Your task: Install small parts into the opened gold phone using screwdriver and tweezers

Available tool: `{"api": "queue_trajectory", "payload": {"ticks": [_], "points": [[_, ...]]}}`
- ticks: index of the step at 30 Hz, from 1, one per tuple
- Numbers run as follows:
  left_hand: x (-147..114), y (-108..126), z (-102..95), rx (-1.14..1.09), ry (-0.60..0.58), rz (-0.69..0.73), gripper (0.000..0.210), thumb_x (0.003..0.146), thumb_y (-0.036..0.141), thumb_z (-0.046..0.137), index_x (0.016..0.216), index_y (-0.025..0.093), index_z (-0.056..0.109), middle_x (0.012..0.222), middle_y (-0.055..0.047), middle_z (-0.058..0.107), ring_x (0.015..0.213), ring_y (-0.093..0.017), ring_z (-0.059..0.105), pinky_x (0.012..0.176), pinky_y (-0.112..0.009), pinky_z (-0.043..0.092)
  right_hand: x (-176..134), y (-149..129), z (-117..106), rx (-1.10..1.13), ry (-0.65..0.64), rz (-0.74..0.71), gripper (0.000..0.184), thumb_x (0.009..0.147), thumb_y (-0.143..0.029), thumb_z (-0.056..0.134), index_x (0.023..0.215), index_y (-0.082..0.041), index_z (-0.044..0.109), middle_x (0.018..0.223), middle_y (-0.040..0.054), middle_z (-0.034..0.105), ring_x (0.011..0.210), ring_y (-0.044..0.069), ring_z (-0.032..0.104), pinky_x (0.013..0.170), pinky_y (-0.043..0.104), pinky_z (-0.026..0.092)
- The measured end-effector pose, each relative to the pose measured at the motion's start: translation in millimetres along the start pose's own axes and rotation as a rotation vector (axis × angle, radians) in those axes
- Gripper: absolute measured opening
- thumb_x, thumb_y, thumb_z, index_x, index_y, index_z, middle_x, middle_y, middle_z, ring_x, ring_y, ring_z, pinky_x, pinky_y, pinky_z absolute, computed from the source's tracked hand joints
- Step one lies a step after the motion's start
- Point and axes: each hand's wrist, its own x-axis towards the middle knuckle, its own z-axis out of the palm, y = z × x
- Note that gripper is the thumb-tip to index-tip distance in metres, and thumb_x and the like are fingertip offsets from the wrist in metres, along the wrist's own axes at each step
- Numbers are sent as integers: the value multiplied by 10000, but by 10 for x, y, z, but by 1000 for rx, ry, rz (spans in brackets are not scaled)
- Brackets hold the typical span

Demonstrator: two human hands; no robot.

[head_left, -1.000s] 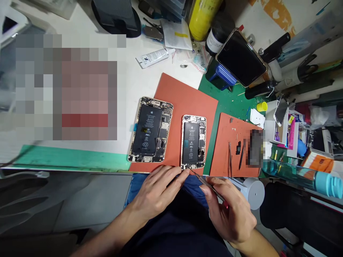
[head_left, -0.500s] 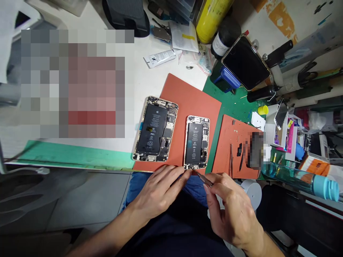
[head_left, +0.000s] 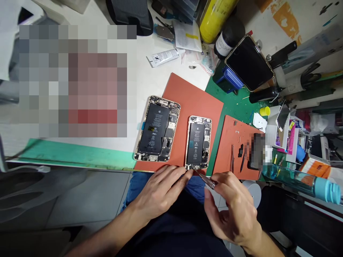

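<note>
White tabletop: fills the left of the bench; a green strip runs along its front edge.
Floor: grey tiles, visible below the bench.
Larger opened phone: lies partly on the red mat, battery exposed.
Left hand: fingers close together, tips at the lower edge of the smaller phone; whether they pinch anything cannot be told.
Smaller opened phone: lies on the red mat near the bench's front edge, battery exposed.
Slim metal tool: tip at the smaller phone's lower edge.
Right hand: fingers clamped on the tool; thumb tip just apart from it.
Green mat: lies beneath the second red mat, which carries tweezers.
Water bottle: lies at far right.
Change from 0.5 s earlier: right thumb has separated from the tool; both phones remain in place on the bench.
</note>
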Motion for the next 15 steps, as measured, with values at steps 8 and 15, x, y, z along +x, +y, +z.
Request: {"api": "queue_trajectory", "payload": {"ticks": [8,15], "points": [[-14,-2,-11,7,-2,-5,385,1002,40,653,1384,81,663,1143,-135,756,998,-241,685,919,-404,568,5,14,24,21,33,-12,272,931,-22,717,1149,-142,607,902,101,717,740,191,603,591,338,515],[-53,-18,14,27,-7,2,409,1004,42,645,1410,80,666,1149,-140,751,1045,-247,690,972,-410,565,-23,8,28,47,64,-1,293,901,23,720,1137,-121,623,922,120,711,764,198,618,609,347,539]]}}
